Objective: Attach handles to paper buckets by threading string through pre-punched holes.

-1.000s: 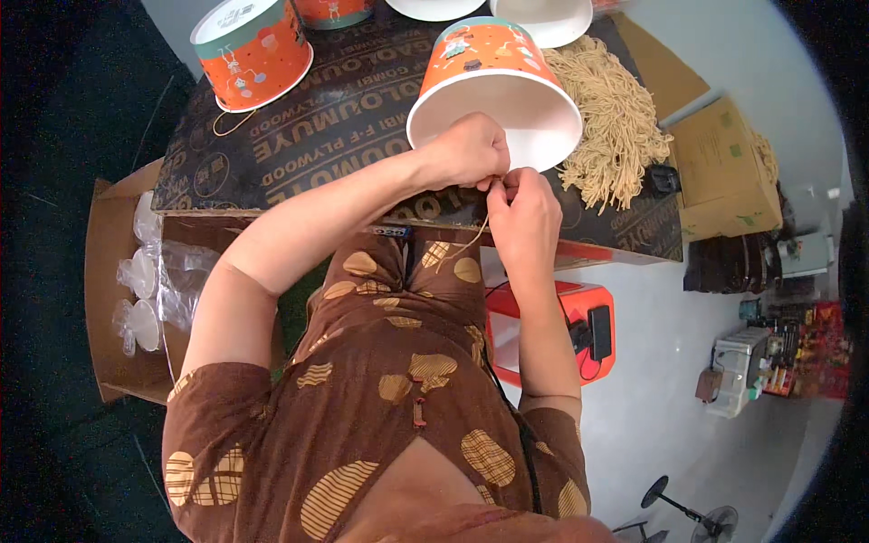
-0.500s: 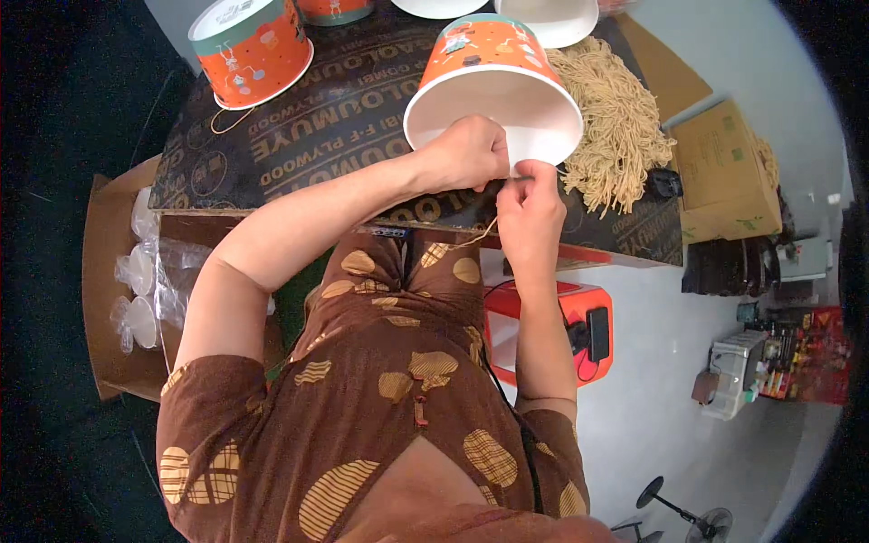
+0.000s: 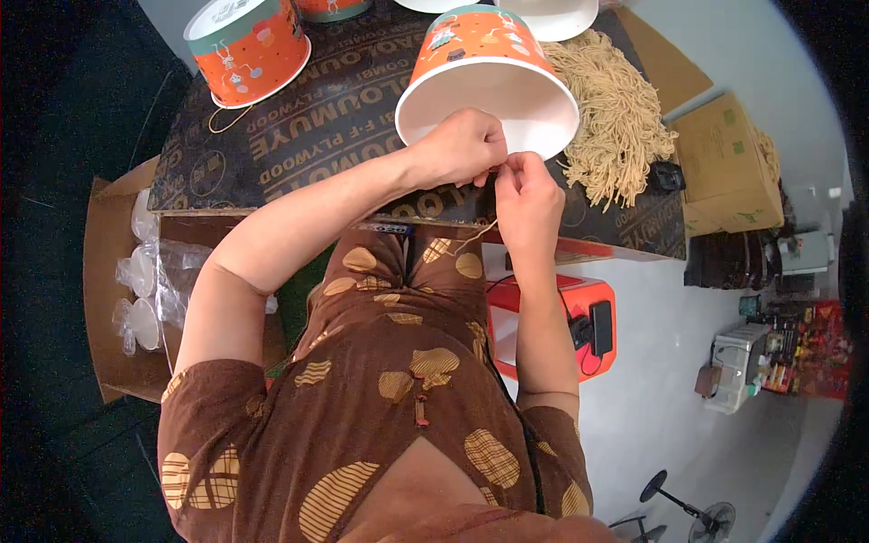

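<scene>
An orange and green paper bucket (image 3: 477, 47) lies tipped on the table, its white open mouth facing me. My left hand (image 3: 462, 147) is closed in a pinch at the near rim; its fingertips face away and hide what they hold. Beside it, my right hand (image 3: 528, 195) pinches a thin tan string (image 3: 477, 235), whose loose end hangs below the hand past the table edge. The fingertips of both hands nearly meet at the rim. Right of the bucket lies a heap of tan strings (image 3: 611, 118).
Another orange bucket (image 3: 249, 59) stands upside down at the left of the dark plywood table (image 3: 299, 145), a string loop at its rim. White tubs (image 3: 552, 20) are at the back. Cardboard boxes flank the table, left (image 3: 109, 299) and right (image 3: 729, 167). A red stool (image 3: 602, 348) is below.
The bucket has shifted slightly left and away. My left hand has moved up a little at the rim, and my right hand has drawn closer to it, still pinching the string.
</scene>
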Tool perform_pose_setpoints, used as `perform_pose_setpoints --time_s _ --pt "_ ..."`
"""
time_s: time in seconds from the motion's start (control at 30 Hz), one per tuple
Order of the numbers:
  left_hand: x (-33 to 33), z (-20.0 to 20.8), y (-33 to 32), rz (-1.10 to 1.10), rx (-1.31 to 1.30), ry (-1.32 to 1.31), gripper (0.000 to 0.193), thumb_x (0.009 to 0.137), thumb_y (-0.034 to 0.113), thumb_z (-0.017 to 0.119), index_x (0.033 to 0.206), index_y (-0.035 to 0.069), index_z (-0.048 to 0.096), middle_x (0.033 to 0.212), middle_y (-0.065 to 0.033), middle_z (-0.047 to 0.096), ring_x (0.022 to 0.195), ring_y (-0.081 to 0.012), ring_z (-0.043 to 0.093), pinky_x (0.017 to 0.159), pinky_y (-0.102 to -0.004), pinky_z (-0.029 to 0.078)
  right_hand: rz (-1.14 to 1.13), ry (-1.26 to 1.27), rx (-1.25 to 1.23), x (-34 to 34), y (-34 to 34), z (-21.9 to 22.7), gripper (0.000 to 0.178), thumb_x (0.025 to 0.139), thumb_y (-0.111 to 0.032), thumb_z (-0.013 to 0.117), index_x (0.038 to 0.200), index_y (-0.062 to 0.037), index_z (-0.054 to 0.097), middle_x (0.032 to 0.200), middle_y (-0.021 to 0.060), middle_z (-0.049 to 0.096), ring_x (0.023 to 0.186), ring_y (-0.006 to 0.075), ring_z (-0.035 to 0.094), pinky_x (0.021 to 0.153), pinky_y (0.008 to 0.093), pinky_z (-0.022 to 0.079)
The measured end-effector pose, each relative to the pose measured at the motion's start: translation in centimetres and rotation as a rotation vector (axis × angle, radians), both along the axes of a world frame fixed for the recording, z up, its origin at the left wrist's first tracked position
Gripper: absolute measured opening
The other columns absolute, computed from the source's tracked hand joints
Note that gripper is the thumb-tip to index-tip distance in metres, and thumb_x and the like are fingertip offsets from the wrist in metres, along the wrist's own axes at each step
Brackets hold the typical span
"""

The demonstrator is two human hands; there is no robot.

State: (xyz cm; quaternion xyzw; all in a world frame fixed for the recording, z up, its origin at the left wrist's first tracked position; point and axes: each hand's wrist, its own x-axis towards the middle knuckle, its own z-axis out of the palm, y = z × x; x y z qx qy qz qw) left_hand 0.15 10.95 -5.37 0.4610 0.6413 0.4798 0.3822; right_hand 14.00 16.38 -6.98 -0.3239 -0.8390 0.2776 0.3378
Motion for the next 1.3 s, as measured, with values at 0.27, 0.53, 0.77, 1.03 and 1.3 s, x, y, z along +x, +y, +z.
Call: perform_pose_setpoints --time_s 0.27,0.53,0.77,1.03,1.3 --pt "0.0 -0.4 -0.2 0.046 0.048 -0.145 0.019 0.089 0.01 0.05 0.075 -0.002 0.056 0.058 -0.0086 0.057 0.043 -0.0123 0.049 0.037 -0.0268 0.036 -0.025 0.048 -0.037 0.0 -0.2 -0.2 0.009 0.086 -0.01 0.063 0.087 -0.0008 0.063 0.065 0.0163 0.062 0.059 0.0271 0.06 0.058 0.0382 0.047" --pt "0.0 -1.1 -1.2 0.135 0.133 0.326 0.015 0.083 0.005 0.058 0.093 -0.005 0.061 0.074 -0.0108 0.062 0.059 -0.0167 0.06 0.055 -0.031 0.05 -0.025 0.043 -0.037 0.0 -0.1 -0.4 0.009 0.086 -0.008 0.063 0.087 0.001 0.063 0.064 0.0143 0.061 0.055 0.0184 0.056 0.058 0.0331 0.047" --pt "-0.1 -1.6 -0.7 0.124 0.164 0.475 0.009 0.076 0.005 0.063 0.079 -0.003 0.062 0.078 -0.0161 0.063 0.075 -0.0275 0.063 0.068 -0.0368 0.05 -0.058 0.02 0.037 0.0 -0.4 -0.4 0.009 0.087 -0.009 0.064 0.088 -0.0001 0.063 0.066 0.016 0.062 0.055 0.0236 0.059 0.058 0.0349 0.047" --pt "0.0 -1.9 -1.0 0.115 0.218 0.491 0.005 0.075 0.003 0.063 0.074 -0.002 0.062 0.077 -0.0164 0.062 0.072 -0.0281 0.063 0.066 -0.0375 0.05 -0.062 0.041 0.14 -0.3 -0.6 -0.6 0.009 0.086 -0.011 0.062 0.087 -0.006 0.054 0.063 0.0159 0.061 0.062 0.0384 0.063 0.056 0.0485 0.046" --pt "-0.1 -1.5 -1.1 0.089 0.184 0.484 0.004 0.075 0.003 0.063 0.076 -0.002 0.063 0.079 -0.0152 0.062 0.074 -0.0267 0.063 0.067 -0.0364 0.05 -0.059 0.014 0.175 -0.4 -0.6 -0.4 0.008 0.086 -0.01 0.061 0.089 -0.0088 0.053 0.061 0.0167 0.06 0.06 0.0403 0.062 0.054 0.051 0.045"
